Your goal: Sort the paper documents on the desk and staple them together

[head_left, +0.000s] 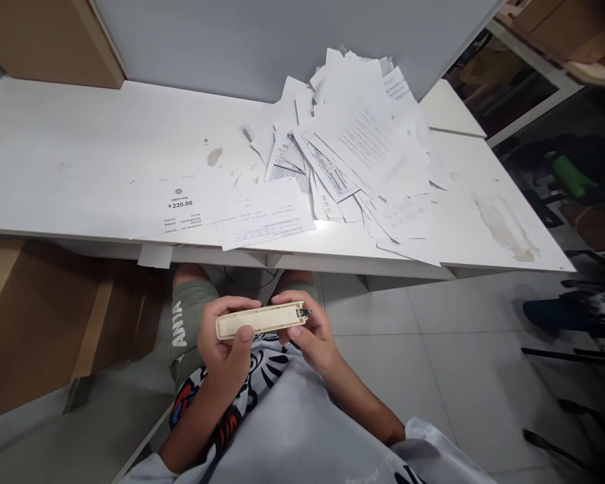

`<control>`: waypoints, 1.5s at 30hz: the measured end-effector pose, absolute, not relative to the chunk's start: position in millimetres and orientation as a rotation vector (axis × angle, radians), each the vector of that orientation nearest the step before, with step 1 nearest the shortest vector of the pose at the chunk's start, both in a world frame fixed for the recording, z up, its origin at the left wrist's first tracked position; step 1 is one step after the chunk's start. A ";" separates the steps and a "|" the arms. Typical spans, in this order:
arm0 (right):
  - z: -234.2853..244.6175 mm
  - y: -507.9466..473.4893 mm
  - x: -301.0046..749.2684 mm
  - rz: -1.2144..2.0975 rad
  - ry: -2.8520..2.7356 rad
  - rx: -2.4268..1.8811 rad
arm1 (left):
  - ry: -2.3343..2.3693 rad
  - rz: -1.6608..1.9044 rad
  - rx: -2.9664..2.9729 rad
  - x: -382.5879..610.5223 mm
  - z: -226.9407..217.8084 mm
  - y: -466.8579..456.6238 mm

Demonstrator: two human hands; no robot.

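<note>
Our left hand (224, 346) and right hand (307, 333) grasped the plastic case (261, 320) by its ends, steadying it between them, nearer us than the papers (353, 148) on the desk (55, 154).

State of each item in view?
Left hand: gripping the case's left end.
Right hand: gripping the case's right end.
Cream plastic case: held up off the desk, dark tip protruding from right end.
Papers: loose, overlapping heap.
¥220.00 slip: lying flat near desk's front edge.
Desk: stained in patches.
</note>
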State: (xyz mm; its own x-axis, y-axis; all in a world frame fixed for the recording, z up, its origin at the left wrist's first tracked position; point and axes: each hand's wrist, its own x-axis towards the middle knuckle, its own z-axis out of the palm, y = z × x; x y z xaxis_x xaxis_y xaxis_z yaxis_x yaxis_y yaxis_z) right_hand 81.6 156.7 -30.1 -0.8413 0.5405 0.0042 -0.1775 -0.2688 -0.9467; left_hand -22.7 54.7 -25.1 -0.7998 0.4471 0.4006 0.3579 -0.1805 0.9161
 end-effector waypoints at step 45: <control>-13.7 122.5 60.4 2.131 -1.290 -0.819 | 2.292 1.975 1.887 -39.4 -51.6 51.3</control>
